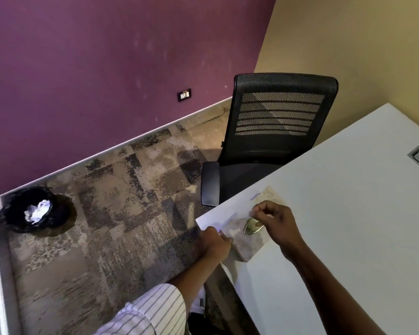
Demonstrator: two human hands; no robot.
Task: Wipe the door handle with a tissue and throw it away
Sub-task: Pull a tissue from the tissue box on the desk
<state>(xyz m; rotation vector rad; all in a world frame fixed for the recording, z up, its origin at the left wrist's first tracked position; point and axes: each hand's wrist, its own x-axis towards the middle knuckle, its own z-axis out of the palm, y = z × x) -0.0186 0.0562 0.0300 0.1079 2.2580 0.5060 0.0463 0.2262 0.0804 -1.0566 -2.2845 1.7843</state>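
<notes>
White desk surface carries a patterned tissue box at its near-left corner. The box is steadied by the left hand, closed against its left side, while the right hand is pinched shut above the oval opening (no tissue can be made out). A black bin stands far left on the carpet.

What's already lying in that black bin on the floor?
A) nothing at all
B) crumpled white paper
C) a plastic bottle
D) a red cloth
B: the bin, lined with a black bag and standing by the purple wall, holds a wad of crumpled white paper.
</notes>
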